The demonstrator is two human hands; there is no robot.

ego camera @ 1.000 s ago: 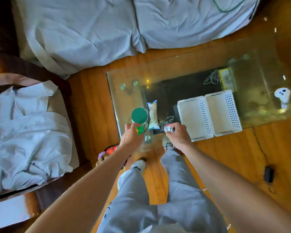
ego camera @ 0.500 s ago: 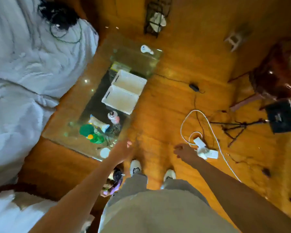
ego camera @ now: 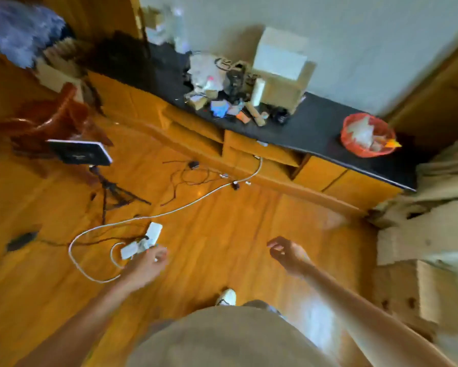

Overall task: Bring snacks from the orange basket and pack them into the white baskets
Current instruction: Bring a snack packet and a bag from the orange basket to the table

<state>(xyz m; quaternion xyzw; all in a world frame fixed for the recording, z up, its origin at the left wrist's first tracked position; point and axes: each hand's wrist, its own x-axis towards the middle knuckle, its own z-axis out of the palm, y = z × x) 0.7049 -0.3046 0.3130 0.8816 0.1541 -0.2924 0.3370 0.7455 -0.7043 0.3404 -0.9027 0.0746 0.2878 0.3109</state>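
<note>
Our left hand [ego camera: 148, 263] and right hand [ego camera: 288, 254] hang loosely curled and empty over glossy wooden floor [ego camera: 222, 234]. The round orange mesh basket [ego camera: 367, 135], holding pale crinkly packets, sits near the right end of the black counter [ego camera: 315, 125]. A white cable [ego camera: 169, 213] loops across the otherwise open boards.

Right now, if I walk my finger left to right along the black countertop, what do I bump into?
Clear plastic bottles → pile of clutter → cardboard box → orange basket, at the far right end of the black countertop.
</note>
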